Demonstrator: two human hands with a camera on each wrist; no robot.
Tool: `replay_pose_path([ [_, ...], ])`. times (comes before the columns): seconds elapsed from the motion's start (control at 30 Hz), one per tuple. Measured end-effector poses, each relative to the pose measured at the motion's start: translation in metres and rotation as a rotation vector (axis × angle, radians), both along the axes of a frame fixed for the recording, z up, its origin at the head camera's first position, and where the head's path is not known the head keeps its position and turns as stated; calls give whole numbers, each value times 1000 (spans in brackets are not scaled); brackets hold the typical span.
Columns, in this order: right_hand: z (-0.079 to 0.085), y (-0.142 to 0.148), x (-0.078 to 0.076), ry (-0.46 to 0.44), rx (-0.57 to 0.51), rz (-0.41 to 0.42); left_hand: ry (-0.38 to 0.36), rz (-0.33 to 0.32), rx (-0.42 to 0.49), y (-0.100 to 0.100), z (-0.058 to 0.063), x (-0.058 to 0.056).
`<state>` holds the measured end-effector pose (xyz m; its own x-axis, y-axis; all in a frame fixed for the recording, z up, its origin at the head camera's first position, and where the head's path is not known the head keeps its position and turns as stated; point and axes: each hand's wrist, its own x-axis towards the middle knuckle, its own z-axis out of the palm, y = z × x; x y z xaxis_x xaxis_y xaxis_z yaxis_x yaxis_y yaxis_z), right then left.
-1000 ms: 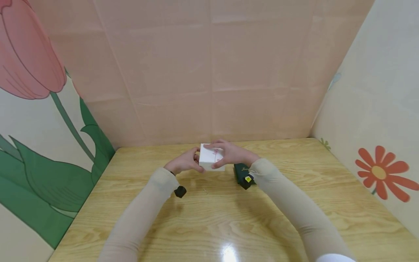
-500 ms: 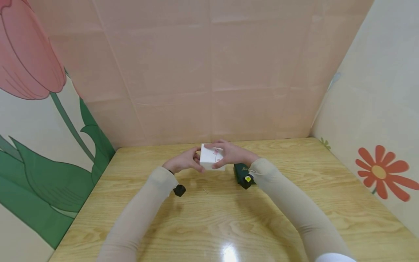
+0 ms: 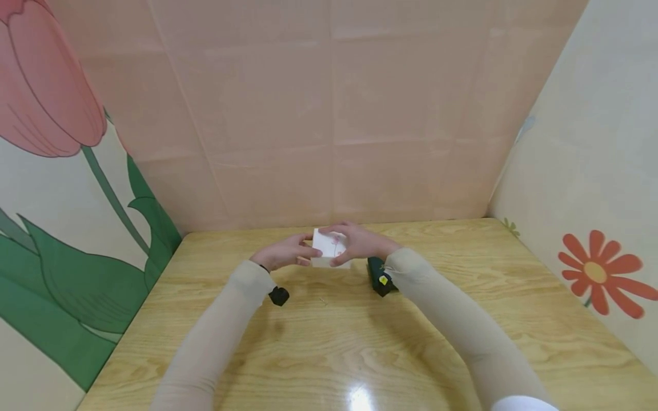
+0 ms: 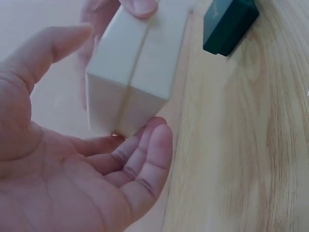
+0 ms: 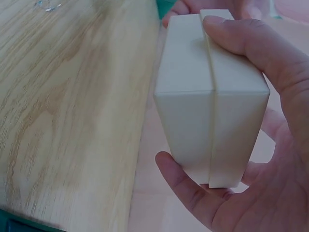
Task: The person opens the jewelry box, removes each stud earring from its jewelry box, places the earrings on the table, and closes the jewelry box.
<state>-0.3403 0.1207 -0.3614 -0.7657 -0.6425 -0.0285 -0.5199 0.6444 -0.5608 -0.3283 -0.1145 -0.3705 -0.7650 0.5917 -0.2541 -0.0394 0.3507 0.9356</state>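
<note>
A small white box with pink print on its top is held up over the far part of the table. Its lid seam runs all the way round in the right wrist view, where the lid sits against the base of the box. My right hand grips it from the right, thumb on one side and fingers round the other. On the box's left is my left hand. Its thumb is lifted off in the left wrist view, while the loosely bent fingers lie at the box's lower end.
A dark green case with gold lettering lies on the wooden table, partly behind the right wrist. A tiny shiny piece rests nearer the front, showing clear stones. A pink-covered wall rises behind the table.
My left hand has shifted slightly left and its fingers have loosened and spread along the box's side. The right hand keeps its grip, and the box has barely moved.
</note>
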Motion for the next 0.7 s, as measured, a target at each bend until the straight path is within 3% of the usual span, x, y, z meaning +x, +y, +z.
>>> replay_pose_path([
  [0.7,-46,-26,-13,-74,46,3,-110,108,-42,-2,-37,-5],
])
